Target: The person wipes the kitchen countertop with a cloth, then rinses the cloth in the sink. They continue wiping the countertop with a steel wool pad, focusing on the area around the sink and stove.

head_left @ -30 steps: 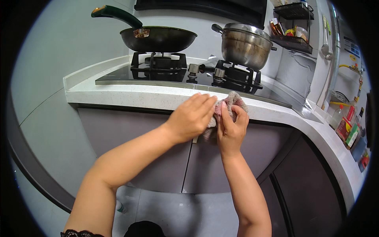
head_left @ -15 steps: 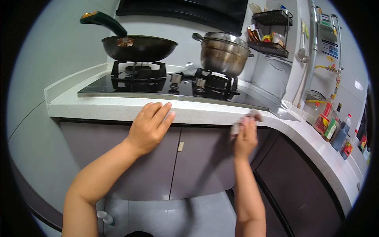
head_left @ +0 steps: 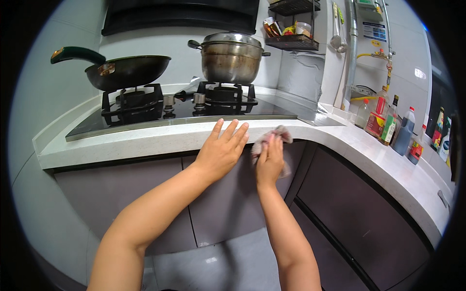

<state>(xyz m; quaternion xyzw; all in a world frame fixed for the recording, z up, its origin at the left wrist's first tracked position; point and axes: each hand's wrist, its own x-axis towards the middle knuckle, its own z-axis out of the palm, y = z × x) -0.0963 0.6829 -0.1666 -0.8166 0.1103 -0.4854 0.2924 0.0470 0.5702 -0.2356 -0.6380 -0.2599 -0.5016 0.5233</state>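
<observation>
Crumpled grey-pink cloth [head_left: 282, 133], blurred, partly hidden by the bare right hand [head_left: 270, 164] gripping it, is at the edge of the white counter [head_left: 131, 148]; the bare left hand [head_left: 221, 153] lies open nearby.

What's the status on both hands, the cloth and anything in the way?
Right hand gripping cloth at front edge of counter. Left hand open, same edge. Pan and pot on stove, clear of both hands.
</observation>
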